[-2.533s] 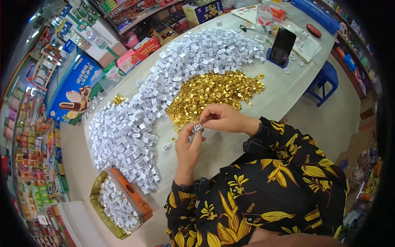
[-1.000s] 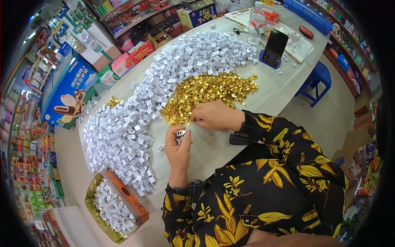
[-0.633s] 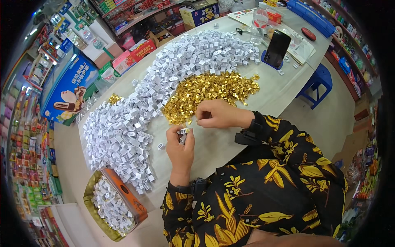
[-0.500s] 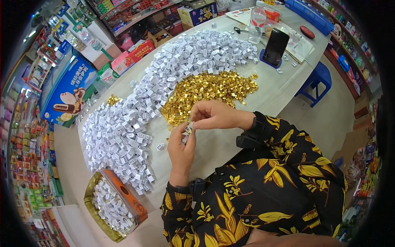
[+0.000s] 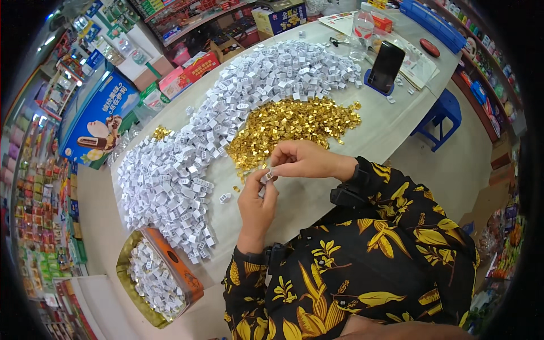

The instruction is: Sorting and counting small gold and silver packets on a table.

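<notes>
- Looking down on a pale table [image 5: 385, 116].
- Passing a blue stool [image 5: 446, 109] beside its right-hand edge, on a beige floor [image 5: 447, 170].
- Seeing packet shelves [image 5: 42, 226] along the left, crowded and colourful.
- Meeting goods shelves [image 5: 488, 85] on the right.
- Showing a blue panel [image 5: 93, 113] with an ice-cream picture.

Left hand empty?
No, the left hand pinches a small white piece in front of the gold pile.

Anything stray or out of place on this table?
Yes: a small gold cluster sits at the far edge of the white pile, odd because the main gold heap lies on the pile's other side.
</notes>
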Available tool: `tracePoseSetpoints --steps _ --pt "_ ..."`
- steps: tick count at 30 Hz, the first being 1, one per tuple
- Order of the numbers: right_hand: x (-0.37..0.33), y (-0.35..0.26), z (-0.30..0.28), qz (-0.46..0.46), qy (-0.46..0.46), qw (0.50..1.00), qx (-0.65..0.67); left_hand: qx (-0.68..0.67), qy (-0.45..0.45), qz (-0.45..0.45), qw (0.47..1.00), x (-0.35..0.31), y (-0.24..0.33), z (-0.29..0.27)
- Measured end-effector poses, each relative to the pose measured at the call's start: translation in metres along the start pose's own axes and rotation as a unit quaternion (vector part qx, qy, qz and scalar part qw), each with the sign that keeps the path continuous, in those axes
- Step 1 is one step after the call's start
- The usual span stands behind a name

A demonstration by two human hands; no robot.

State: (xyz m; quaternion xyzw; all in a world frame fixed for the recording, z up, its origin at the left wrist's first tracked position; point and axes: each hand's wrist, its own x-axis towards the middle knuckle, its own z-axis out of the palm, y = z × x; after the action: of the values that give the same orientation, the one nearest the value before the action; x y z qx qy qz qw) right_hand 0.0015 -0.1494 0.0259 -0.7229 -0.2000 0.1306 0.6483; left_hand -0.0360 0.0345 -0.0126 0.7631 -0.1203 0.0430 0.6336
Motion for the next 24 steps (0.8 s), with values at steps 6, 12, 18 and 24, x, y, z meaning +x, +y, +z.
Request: tracePoseSetpoints --steps 6,12,18,24 --pt "0.002 -0.001 -0.003 0.043 -0.05 0.997 -0.038 0.067 -0.015 0.037 0.997 0.002 0.001 0.0" --pt "-0.002 -0.01 -0.01 0.172 -0.077 0.981 0.047 0.054 0.003 0.105 0.993 0.001 0.004 0.007" --pt "0.004 -0.006 -0.005 0.167 -0.076 0.98 0.081 0.081 0.029 0.044 0.995 -0.005 0.042 -0.032" --pt "0.009 0.01 -0.01 -0.03 -0.07 0.954 -0.29 0.461 0.334 -0.017 0.822 -0.048 0.098 -0.154"
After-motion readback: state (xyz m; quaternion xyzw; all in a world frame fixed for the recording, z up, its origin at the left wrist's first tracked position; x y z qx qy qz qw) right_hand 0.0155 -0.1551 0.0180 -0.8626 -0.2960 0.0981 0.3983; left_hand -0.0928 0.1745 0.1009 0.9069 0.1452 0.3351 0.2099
